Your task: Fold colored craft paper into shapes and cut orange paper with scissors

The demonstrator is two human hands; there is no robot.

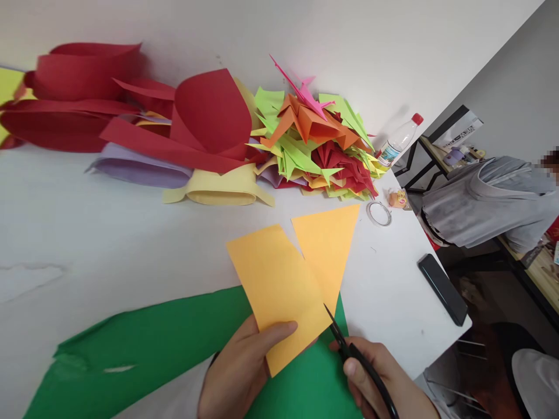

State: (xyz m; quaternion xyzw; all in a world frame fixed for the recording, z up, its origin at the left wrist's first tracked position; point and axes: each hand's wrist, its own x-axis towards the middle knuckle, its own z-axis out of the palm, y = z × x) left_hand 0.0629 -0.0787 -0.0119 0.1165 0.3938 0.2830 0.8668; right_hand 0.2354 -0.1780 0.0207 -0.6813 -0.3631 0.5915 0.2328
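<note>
Near, two hands: left hand [238, 372], right hand [379, 378]. One pair of scissors [338, 336]. Two orange paper pieces: orange rectangle [275, 285], orange triangle [327, 250]. One green sheet [152, 343]. Far, one heap of folded paper figures [318, 151]. Right, one plastic bottle [399, 139], one tape ring [378, 213], one black phone [442, 288], one other person [484, 198].

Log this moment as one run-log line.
left hand: holds orange paper | right hand: scissors, blades at paper's edge | under: green sheet | table: folded paper pile, phone
</note>
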